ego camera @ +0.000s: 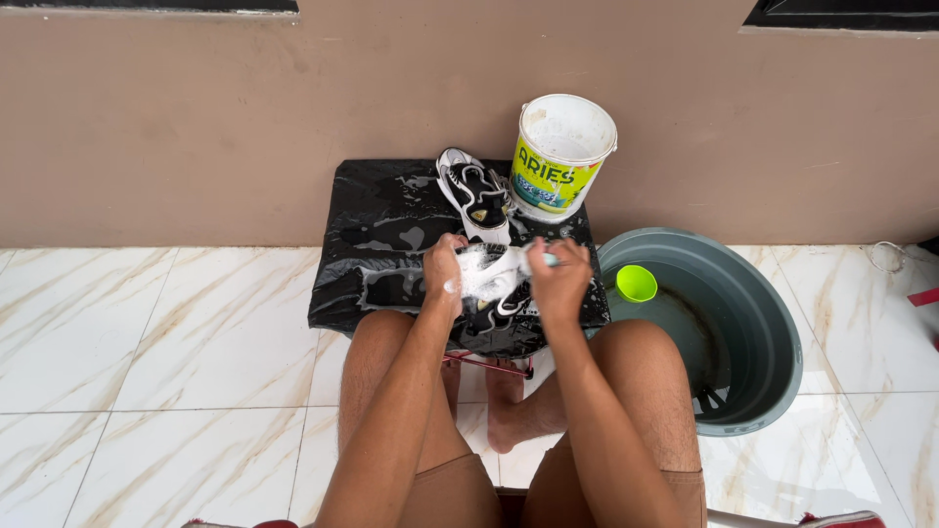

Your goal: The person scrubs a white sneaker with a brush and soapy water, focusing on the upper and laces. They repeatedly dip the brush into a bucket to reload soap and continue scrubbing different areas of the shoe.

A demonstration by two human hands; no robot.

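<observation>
My left hand [443, 267] grips the side of a soapy black-and-white shoe [491, 277] that lies on a wet black sheet [381, 235]. My right hand [560, 279] is closed around a brush [540, 258] with a pale handle, held against the foam on the shoe. A second black-and-white shoe [472, 193] lies farther back on the sheet, near the wall, untouched.
A white plastic bucket [562, 154] stands at the sheet's back right corner against the brown wall. A large grey basin [743, 323] with water and a small lime-green cup [636, 283] sits on the marble tiles to my right. My bare knees and feet are below the sheet.
</observation>
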